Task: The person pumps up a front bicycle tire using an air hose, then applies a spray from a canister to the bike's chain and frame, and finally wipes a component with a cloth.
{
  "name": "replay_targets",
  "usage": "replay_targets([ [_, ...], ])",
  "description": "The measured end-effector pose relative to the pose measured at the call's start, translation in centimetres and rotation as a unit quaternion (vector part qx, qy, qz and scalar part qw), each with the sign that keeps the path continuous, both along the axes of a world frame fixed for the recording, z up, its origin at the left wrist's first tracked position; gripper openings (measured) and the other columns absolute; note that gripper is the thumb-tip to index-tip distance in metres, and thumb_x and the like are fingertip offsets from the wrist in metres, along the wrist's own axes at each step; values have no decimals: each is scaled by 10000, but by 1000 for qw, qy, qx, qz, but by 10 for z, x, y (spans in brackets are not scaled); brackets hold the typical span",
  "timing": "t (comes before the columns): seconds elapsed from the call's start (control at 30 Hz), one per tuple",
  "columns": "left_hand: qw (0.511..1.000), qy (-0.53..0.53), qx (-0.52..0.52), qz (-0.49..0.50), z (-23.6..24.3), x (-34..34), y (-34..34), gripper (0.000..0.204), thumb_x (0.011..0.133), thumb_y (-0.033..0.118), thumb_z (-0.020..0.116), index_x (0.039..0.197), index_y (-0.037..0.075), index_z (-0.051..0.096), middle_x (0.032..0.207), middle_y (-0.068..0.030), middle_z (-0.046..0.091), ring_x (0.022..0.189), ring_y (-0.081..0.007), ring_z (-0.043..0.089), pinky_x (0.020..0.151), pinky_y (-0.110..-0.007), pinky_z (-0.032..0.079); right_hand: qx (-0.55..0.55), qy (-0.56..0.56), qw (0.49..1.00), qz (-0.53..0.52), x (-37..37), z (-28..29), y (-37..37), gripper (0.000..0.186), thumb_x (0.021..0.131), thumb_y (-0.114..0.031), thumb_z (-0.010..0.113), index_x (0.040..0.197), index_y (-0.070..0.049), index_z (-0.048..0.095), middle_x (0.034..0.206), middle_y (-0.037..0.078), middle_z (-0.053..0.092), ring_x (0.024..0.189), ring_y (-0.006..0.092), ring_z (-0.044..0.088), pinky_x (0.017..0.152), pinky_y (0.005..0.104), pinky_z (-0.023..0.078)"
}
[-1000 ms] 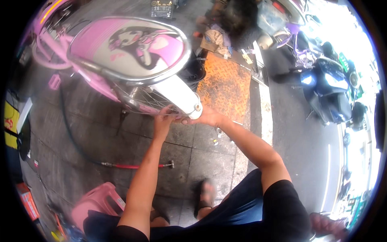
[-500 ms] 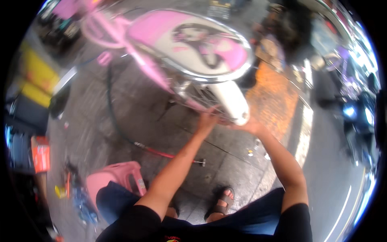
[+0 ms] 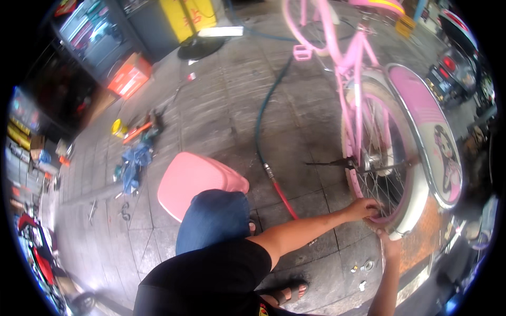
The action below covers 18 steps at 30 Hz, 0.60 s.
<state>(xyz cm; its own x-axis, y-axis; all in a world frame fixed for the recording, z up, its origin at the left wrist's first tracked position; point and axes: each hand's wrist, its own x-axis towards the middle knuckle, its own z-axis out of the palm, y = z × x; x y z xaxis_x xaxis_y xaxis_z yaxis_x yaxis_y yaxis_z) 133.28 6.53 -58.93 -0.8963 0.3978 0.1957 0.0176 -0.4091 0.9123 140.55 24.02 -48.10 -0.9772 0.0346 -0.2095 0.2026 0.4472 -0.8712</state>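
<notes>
A pink bicycle [image 3: 356, 52] stands at the right, its rear wheel [image 3: 418, 171] toward me, with a white mudguard and a rear seat [image 3: 421, 97] bearing a cartoon figure. My left hand [image 3: 365, 209] has its fingers curled at the wheel's lower rim, among the spokes. Just below it, my right hand [image 3: 389, 243] grips the bottom of the wheel beside the mudguard's end, fingertips partly hidden. A dark kickstand [image 3: 325, 163] sticks out leftward near the hub.
A pink stool [image 3: 179, 179] is beside my knee. An air hose [image 3: 260, 126] crosses the paving. Scattered tools [image 3: 138, 131], an orange box [image 3: 130, 75] and a stand's round base [image 3: 200, 48] lie leftward. A rusty plate [image 3: 421, 253] is under the wheel; scooters [image 3: 450, 73] stand behind the bicycle.
My view has swung to the left, so the bicycle now appears at the right, running away from me, and more shop floor shows. Both hands remain at the rear wheel's lower part.
</notes>
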Motion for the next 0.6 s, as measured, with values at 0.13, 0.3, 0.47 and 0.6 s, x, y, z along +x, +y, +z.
replay_targets([
  [0.13,995,3,-95,18,26,1,-3,350,841,156,669,1165,35,617,961,-40,667,899,-122,600,819,-264,476,2,-8,999,-43,6,13,0,657,713,-236,788,1246,28,508,1192,107,572,1078,214,529,959,333,397],
  [0.3,994,11,-95,57,8,-10,0,262,822,139,673,1061,34,658,956,-77,679,878,-154,624,777,-295,505,75,-38,996,-1,-1,20,-2,499,761,-296,770,1140,-17,604,1086,80,630,1005,200,579,881,357,456],
  [0.47,999,-37,-17,-28,10,-23,-9,393,850,25,564,1234,-43,521,914,-113,657,820,-184,674,711,-290,552,-69,38,990,113,-30,32,-12,629,717,-123,816,1267,-35,523,1177,79,612,1081,186,564,927,337,465],
  [0.6,991,-30,-131,15,10,-16,19,321,850,51,607,1157,-38,576,898,-58,639,828,-131,626,709,-263,512,-289,13,954,82,-15,36,6,592,732,-79,793,1254,-37,518,1173,67,609,1070,149,580,925,322,481],
])
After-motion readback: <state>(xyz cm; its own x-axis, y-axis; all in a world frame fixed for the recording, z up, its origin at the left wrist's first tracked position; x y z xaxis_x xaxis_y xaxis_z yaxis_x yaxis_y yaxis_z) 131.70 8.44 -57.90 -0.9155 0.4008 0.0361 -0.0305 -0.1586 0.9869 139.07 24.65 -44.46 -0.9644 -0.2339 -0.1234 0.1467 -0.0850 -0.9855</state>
